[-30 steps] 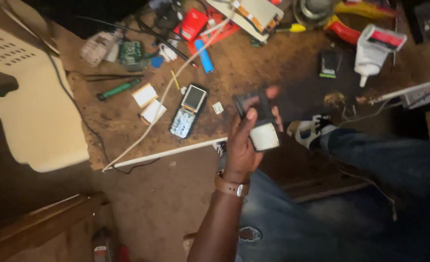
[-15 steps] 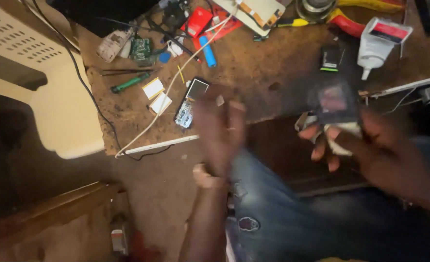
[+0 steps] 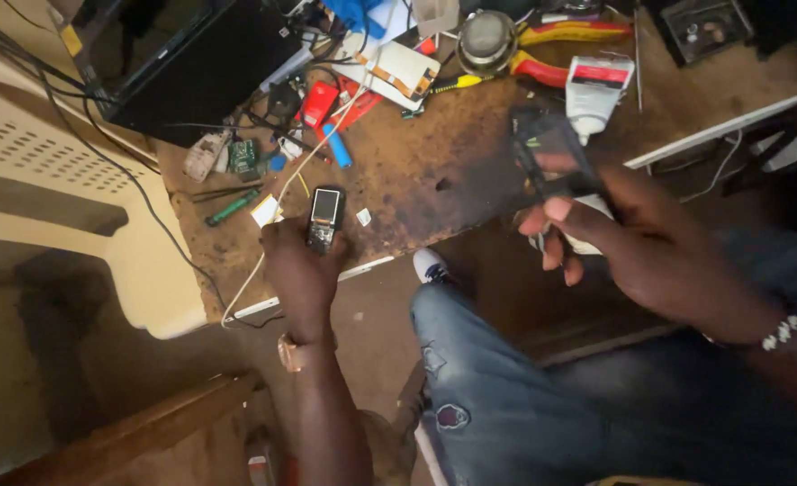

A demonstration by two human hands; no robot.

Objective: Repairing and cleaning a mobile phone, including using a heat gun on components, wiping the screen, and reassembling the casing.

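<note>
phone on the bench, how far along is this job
Done: the right hand holds a dark phone part clear of the bench, with something white under it. In hand: the left hand grips the small phone at the bench edge. Left: the two are apart, nothing is fitted yet.

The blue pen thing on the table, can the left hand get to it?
Probably yes. The left hand grips the small phone at the table edge; the blue pen-like stick lies just beyond, uncovered.
</note>
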